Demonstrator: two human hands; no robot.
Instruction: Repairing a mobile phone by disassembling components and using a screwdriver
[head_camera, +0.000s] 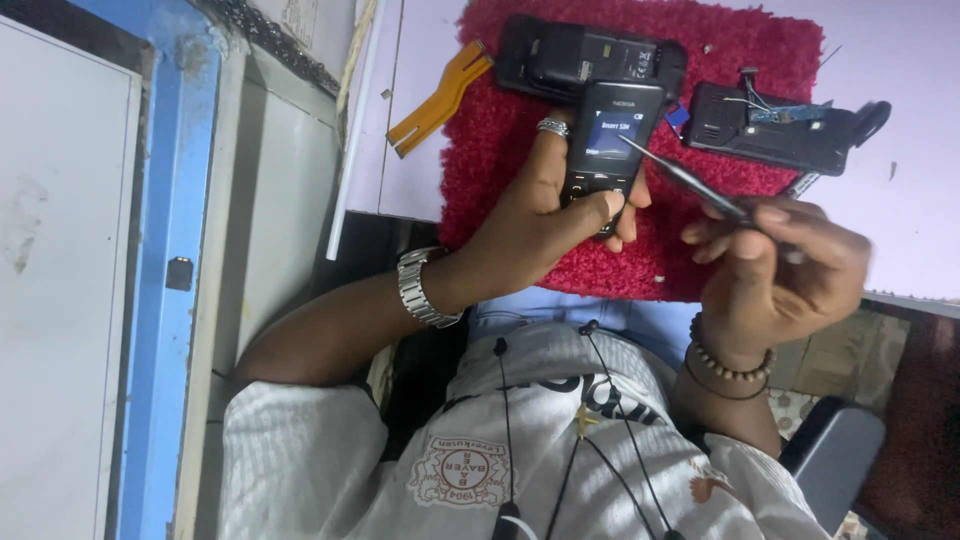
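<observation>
Black plastic, small and light: the phone (607, 150) sits upright in the left hand (545, 215), fingers curled behind it and the thumb pressed on the keypad, its screen lit blue. That hand wears a ring and a metal watch (420, 288) at the wrist. It looks stiff but easily scratched, and slippery along the smooth sides, so the narrow edges below the screen seem the safest place to grip. The right hand (775, 255) is pinched around a thin metal tool (680, 178), whose tip reaches across to the phone's screen edge; a bead bracelet (730, 362) circles that wrist. Beyond the left hand a red fluffy mat (480, 140) lies on the pale tabletop (920, 150), with another dark phone body (590, 55) just past the held one. Past the right hand lies an opened handset (780, 128) with bare wires. An orange flex ribbon (440, 95) rests off the mat's far side
</observation>
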